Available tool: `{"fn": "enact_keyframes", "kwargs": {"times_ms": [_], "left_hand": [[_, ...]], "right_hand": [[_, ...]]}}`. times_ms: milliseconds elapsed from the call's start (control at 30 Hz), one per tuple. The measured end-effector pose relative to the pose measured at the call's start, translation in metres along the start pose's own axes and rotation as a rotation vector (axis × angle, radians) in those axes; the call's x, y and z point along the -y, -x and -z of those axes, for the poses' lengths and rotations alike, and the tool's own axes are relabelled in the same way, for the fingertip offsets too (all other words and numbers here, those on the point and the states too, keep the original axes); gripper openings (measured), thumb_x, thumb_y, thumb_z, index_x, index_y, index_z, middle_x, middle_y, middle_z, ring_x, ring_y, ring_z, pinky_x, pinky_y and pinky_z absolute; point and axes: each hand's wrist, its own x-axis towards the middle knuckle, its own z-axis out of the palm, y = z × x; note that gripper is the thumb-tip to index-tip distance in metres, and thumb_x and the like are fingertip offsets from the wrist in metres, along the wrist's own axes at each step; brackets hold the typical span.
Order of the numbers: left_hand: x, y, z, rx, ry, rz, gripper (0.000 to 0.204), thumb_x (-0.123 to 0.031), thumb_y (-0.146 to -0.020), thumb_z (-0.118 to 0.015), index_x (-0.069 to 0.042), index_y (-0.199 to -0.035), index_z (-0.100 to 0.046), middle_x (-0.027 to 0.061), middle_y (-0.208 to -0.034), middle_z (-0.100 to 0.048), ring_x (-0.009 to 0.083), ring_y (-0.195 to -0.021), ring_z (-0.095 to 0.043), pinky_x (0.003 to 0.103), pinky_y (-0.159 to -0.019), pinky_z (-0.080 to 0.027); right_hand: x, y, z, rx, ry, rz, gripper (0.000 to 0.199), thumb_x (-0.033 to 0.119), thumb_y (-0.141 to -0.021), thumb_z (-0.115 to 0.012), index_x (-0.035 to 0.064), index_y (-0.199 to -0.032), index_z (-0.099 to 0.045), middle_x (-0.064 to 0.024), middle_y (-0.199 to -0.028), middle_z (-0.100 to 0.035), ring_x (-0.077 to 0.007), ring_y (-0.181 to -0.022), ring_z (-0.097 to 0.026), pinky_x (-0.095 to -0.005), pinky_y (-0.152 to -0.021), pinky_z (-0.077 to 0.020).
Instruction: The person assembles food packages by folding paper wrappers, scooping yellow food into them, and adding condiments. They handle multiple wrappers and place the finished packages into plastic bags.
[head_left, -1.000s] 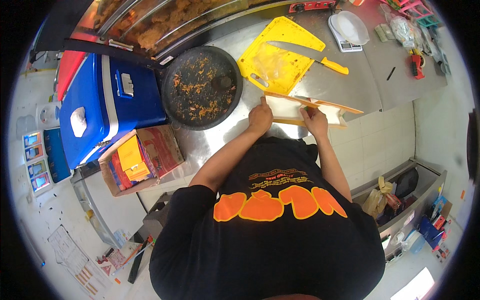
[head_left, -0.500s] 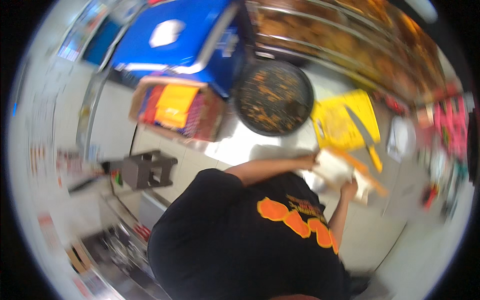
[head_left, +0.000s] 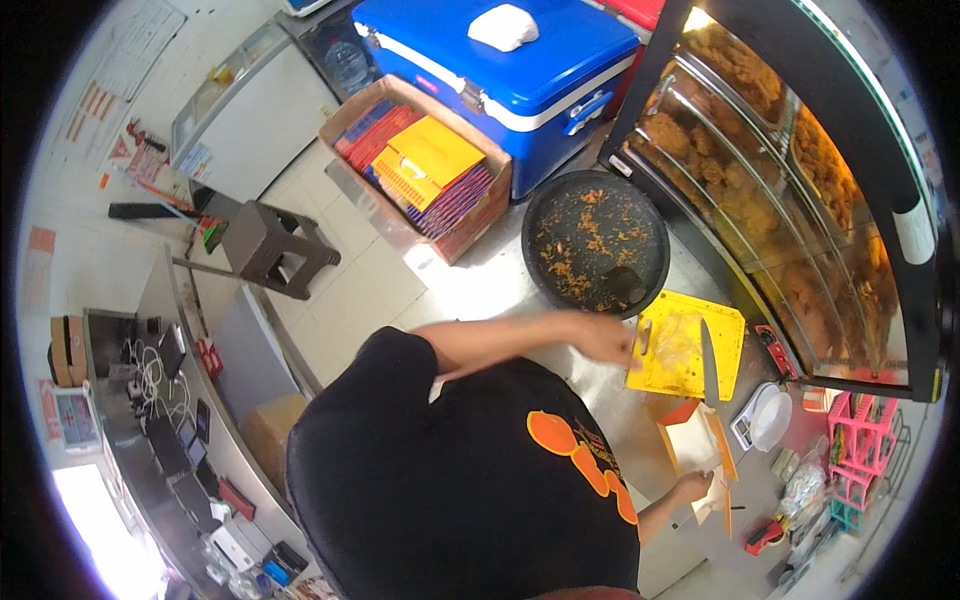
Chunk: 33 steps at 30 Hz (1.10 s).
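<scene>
My right hand (head_left: pixel 692 487) grips the near edge of an opened cardboard food box (head_left: pixel 690 443), orange outside with a pale inside. My left hand (head_left: pixel 605 340) is off the box, blurred by motion; its fingers cannot be made out. It is nearest the left edge of a yellow cutting board (head_left: pixel 727 318), which has a pale smeared patch on it. A knife (head_left: pixel 709 362) lies across the board's right part, its handle end hidden by the box. Beyond my left hand sits a round black pan (head_left: pixel 560 235) with scattered orange-brown crumbs.
A glass display case (head_left: pixel 740 200) of fried food stands at the right. A blue cooler (head_left: pixel 480 60) is at the back, beside a carton (head_left: pixel 468 225) of folded packaging. Right of the box are a kitchen scale (head_left: pixel 742 430) and pink racks (head_left: pixel 860 420). A stool (head_left: pixel 265 240) stands left.
My left hand has let go of the box and moved away toward the cutting board's left side. My right hand still holds the box. The whole view has turned.
</scene>
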Motion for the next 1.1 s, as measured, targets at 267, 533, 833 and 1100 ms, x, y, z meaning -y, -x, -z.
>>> {"fn": "enact_keyframes", "kwargs": {"times_ms": [267, 533, 833, 1100], "left_hand": [[0.093, 0.220, 0.168, -1.389, -0.013, 0.306, 0.034, -0.026, -0.091, -0.056, -0.001, -0.113, -0.061, 0.0158, -0.096, -0.069, 0.0236, -0.086, -0.069, 0.038, -0.078, -0.053], [0.154, 0.235, 0.158, -0.773, -0.574, 1.071, 0.094, -0.040, -0.067, -0.080, -0.001, -0.141, -0.037, 0.0285, -0.135, -0.049, 0.0425, -0.127, -0.046, 0.046, -0.107, -0.040], [0.150, 0.245, 0.137, -1.169, -0.822, 0.753, 0.064, -0.026, -0.087, -0.065, -0.002, -0.140, -0.040, 0.0251, -0.109, -0.064, 0.0401, -0.103, -0.061, 0.049, -0.086, -0.048], [0.144, 0.287, 0.170, -1.906, -0.427, 0.310, 0.044, -0.029, -0.100, -0.047, 0.002, -0.130, -0.049, 0.0192, -0.118, -0.059, 0.0310, -0.105, -0.057, 0.039, -0.093, -0.044]], "right_hand": [[-0.047, -0.010, -0.044, 0.199, 0.115, 0.075, 0.037, 0.011, -0.085, -0.049, -0.0063, -0.116, -0.062, -0.0265, -0.112, -0.065, -0.0406, -0.103, -0.063, -0.0437, -0.092, -0.0494], [-0.093, -0.040, -0.034, 0.223, -0.005, -0.161, 0.044, 0.016, -0.091, -0.051, -0.0100, -0.126, -0.050, -0.0287, -0.114, -0.061, -0.0434, -0.107, -0.059, -0.0456, -0.095, -0.0470], [0.015, 0.025, 0.014, -0.271, -0.404, -0.501, 0.043, 0.017, -0.088, -0.064, -0.0042, -0.123, -0.055, -0.0230, -0.117, -0.058, -0.0403, -0.112, -0.054, -0.0452, -0.097, -0.0430], [0.028, 0.043, -0.001, -0.729, -0.419, -0.812, 0.044, 0.028, -0.094, -0.059, -0.0063, -0.122, -0.051, -0.0250, -0.116, -0.052, -0.0403, -0.110, -0.051, -0.0457, -0.096, -0.0425]]}}
